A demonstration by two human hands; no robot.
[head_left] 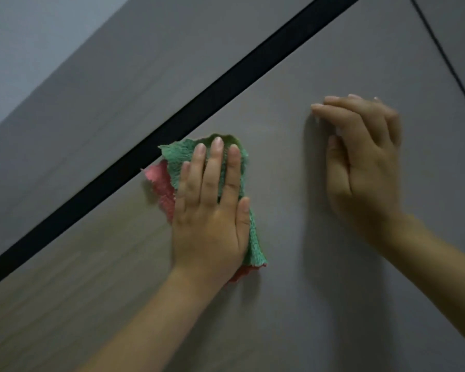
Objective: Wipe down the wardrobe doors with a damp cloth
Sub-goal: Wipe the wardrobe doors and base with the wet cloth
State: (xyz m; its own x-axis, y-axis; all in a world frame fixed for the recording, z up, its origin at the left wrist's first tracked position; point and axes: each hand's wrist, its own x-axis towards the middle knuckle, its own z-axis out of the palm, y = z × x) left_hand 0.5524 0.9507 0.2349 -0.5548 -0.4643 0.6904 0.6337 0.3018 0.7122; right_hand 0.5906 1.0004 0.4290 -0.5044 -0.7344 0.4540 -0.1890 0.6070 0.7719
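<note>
Flat against the door, the left hand (211,208) is pressing the cloth (196,167) with straight fingers, palm covering most of it, not clenching it. Green folds are showing above the fingertips and down the thumb side, pink ones peeking out at the left and below the wrist. Beside it, apart from the cloth, the right hand (365,162) is resting released on the same grey wardrobe door (293,291), its fingers blurred. A black gap (134,162) is running diagonally just beside the cloth.
</note>
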